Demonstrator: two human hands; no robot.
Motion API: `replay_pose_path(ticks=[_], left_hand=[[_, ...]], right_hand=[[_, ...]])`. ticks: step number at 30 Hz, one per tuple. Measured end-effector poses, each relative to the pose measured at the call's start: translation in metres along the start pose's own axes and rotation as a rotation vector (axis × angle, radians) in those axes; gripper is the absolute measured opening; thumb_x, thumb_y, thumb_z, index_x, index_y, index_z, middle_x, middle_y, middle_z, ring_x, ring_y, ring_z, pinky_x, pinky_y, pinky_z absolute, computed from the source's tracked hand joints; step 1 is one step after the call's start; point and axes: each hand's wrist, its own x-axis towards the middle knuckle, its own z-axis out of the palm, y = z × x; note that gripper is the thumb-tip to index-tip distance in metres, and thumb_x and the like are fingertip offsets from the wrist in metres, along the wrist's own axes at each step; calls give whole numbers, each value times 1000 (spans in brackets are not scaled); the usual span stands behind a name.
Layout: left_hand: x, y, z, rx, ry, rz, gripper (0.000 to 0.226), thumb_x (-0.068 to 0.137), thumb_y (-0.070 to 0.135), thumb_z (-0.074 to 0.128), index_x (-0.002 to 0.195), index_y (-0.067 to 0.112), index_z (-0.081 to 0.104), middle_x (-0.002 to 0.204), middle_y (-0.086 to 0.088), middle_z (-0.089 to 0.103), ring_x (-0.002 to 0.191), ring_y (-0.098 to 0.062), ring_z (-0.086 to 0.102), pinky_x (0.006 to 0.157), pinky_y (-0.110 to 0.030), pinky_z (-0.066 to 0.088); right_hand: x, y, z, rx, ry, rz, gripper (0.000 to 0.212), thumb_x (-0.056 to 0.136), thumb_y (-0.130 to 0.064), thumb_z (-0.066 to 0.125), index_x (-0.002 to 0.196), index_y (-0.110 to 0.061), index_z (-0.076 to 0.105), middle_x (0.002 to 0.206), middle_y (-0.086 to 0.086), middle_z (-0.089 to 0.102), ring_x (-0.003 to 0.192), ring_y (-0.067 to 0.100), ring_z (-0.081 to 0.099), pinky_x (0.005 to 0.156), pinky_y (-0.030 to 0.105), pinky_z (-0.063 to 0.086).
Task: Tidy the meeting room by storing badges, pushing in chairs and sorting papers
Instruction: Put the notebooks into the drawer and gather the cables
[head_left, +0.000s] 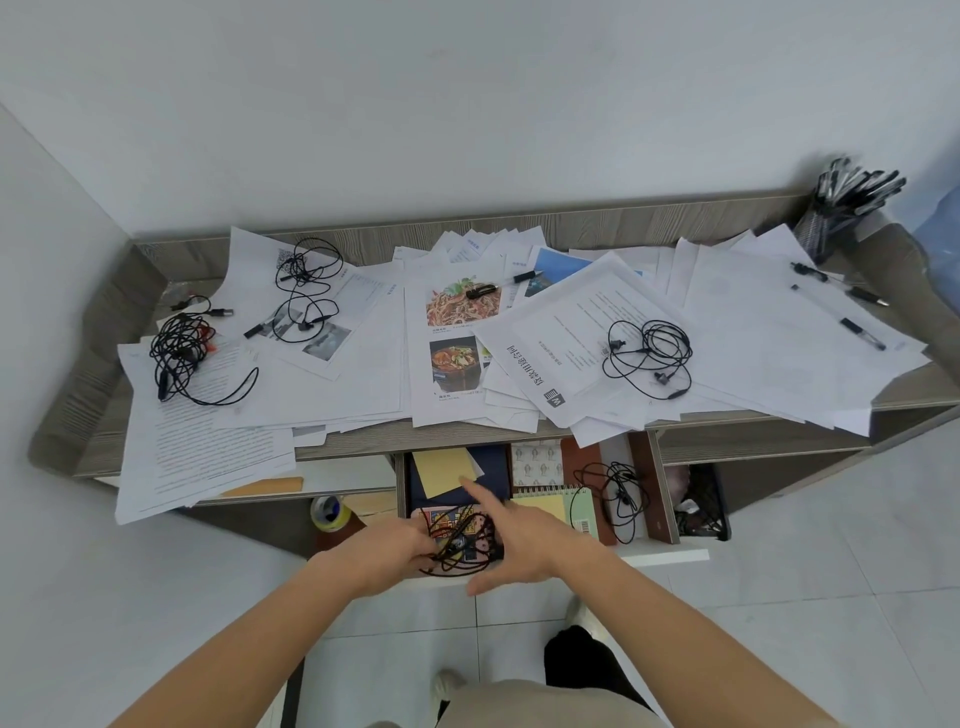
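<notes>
Cords sit clutched in left grip, right grip spread open just beside them.

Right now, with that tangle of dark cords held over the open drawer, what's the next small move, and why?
Probably lower the tangle of black and red cords into the open wooden drawer and release. The left hand grips it just above the drawer's front, the right hand is open beside it, and another black cable coil already lies inside.
</notes>
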Motion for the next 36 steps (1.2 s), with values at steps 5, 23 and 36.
replay_pose_path(ticks=[5, 23, 36], left_hand=[[-3, -6, 1, -112, 49, -11, 27, 101, 30, 52, 119, 19, 68, 119, -1, 62, 106, -17, 57, 90, -29, 45], [53, 33, 14, -203, 326, -290, 53, 100, 45, 47, 150, 26, 40, 164, -2, 16, 150, -25, 13, 119, -42, 25], [55, 43, 18, -183, 294, -346, 47, 100, 45, 47, 144, 30, 47, 165, -1, 7, 151, -25, 9, 118, -42, 27]], right_hand=[[4, -4, 0, -68, -145, -3, 72, 82, -70, 63, 139, -27, 52, 128, 6, 59, 114, 25, 54, 90, 37, 47], [-38, 119, -55, 1142, 782, 748, 30, 103, -19, 47, 81, -5, 63, 63, 9, 57, 52, 18, 52, 48, 28, 40], [23, 124, -76, 1489, 776, 725, 32, 98, 5, 43, 71, -12, 45, 67, 8, 47, 55, 16, 41, 46, 24, 36]])
